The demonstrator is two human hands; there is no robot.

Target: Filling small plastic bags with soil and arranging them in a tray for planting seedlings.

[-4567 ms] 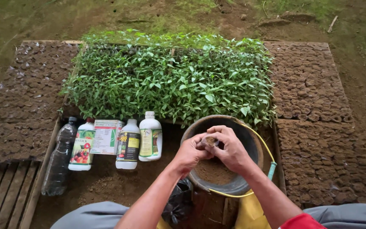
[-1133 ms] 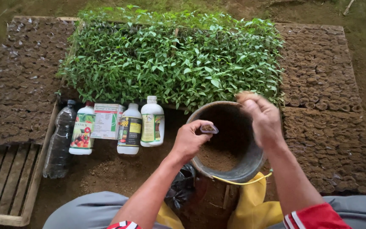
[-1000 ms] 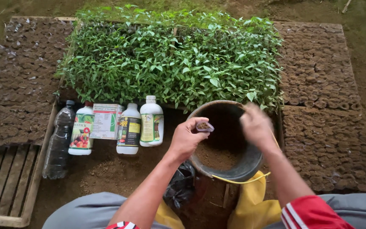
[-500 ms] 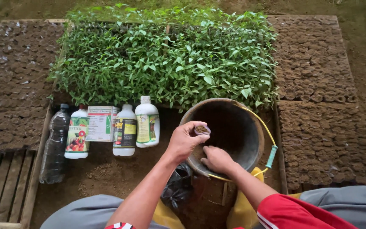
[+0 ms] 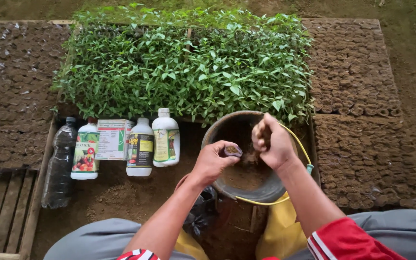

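The left hand (image 5: pixel 213 161) has its fingers (image 5: pixel 225 147) curled tight around a small dark soil-filled pot (image 5: pixel 232 151), of which only the top shows beyond the fingertips. Just to the right of those fingers the right hand (image 5: pixel 271 142) hangs over the bucket (image 5: pixel 217 132), its fingers (image 5: pixel 261 135) bunched together, seemingly pinching a clump of soil, though what lies inside the grip is hard to make out. Below both sets of fingers sits loose soil (image 5: pixel 244 175) in the bucket's bottom. Left of the left fingers stands a row of bottles (image 5: pixel 140 147) and a box (image 5: pixel 113 139). Beyond the fingertips spreads a bed of green seedlings (image 5: pixel 184 72). Both forearms are cut off at the lower edge.
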